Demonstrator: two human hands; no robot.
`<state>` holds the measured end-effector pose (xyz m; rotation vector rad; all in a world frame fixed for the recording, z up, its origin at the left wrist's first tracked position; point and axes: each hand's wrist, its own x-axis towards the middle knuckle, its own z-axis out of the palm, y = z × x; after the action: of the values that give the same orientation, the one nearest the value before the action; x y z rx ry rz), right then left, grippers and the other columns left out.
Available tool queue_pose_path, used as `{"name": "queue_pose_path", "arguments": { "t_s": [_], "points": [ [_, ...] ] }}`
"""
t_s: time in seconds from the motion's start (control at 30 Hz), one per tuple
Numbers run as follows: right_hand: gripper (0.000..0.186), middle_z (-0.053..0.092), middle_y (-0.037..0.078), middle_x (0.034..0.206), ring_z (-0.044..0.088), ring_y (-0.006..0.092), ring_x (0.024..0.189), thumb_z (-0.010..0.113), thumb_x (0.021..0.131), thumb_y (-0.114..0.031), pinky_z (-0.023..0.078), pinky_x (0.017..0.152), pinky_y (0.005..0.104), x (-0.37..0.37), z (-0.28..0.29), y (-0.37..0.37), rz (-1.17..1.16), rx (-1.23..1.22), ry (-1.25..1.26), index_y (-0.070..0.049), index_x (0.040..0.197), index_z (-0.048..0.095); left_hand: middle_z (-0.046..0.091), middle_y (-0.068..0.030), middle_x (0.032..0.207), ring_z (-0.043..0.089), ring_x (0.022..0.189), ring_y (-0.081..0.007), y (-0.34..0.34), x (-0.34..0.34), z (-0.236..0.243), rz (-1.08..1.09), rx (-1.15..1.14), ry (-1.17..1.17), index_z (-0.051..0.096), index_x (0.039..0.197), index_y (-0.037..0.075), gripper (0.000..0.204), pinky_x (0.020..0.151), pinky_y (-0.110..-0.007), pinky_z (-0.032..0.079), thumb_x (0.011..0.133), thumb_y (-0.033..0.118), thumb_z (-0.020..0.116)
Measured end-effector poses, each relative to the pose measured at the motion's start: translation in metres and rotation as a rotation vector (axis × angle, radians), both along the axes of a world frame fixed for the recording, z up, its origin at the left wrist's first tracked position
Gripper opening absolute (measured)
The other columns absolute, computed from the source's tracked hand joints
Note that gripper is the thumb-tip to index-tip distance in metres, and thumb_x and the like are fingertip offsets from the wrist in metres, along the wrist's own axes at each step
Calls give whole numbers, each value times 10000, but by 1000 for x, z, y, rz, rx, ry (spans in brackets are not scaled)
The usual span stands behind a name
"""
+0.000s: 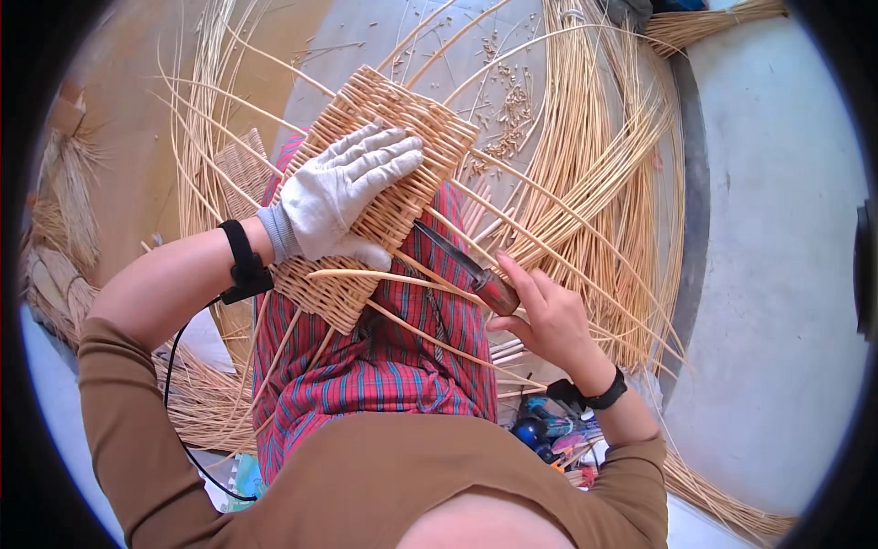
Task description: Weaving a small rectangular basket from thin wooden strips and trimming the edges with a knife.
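Observation:
A woven wicker panel (402,119) lies across my lap, tilted, with long loose willow rods sticking out from its sides. My left hand (338,192), in a white glove, rests flat on the weave with its fingers stretched out and the thumb toward the near side. In my bare right hand (549,316) is an awl (495,291) with a reddish-brown handle and a dark pointed blade. Its tip is at the panel's right edge; whether it enters the weave I cannot tell. A pale rod (389,275) curves across just below my gloved thumb.
Thick bundles of willow rods (585,146) lie on the floor to the right, with cut bits (514,119) scattered near them. More rods (206,403) and a smaller woven piece (240,172) are at the left. Small coloured items (558,430) sit by my right hip.

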<state>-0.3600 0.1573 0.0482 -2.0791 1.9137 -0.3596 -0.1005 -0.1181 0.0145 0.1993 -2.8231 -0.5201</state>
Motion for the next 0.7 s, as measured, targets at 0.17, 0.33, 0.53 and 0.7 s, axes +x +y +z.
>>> {"name": "queue_pose_path", "arguments": {
  "t_s": [0.17,0.33,0.53,0.7],
  "points": [
    [898,645,43,791,686,210,660,878,767,-459,545,573,338,-1,-24,8,19,-163,-10,-148,1551,570,431,-185,1677,359,1583,-380,1,-1,-6,-23,16,9,397,1633,59,1307,1339,-515,243,655,861,727],
    [833,634,11,804,680,174,700,891,774,-422,560,608,321,-6,-13,10,3,-120,57,-164,1517,617,427,-181,1681,363,1582,-380,-5,-1,-1,-48,35,23,393,1638,71,1290,1338,-512,245,667,853,721],
    [649,665,77,1100,684,254,1032,847,876,-384,568,877,396,28,16,24,-33,-318,189,-98,1434,679,419,-192,1684,350,1588,-385,-5,4,-8,-15,23,9,399,1634,68,1280,1339,-521,231,674,854,713],
    [625,593,197,1353,626,383,1208,804,953,-246,547,983,442,57,-4,19,-302,-281,-10,-37,1501,588,412,-194,1687,344,1591,-382,-3,-2,-9,-25,0,21,404,1633,75,1269,1341,-518,230,680,857,707]
  ]
}}
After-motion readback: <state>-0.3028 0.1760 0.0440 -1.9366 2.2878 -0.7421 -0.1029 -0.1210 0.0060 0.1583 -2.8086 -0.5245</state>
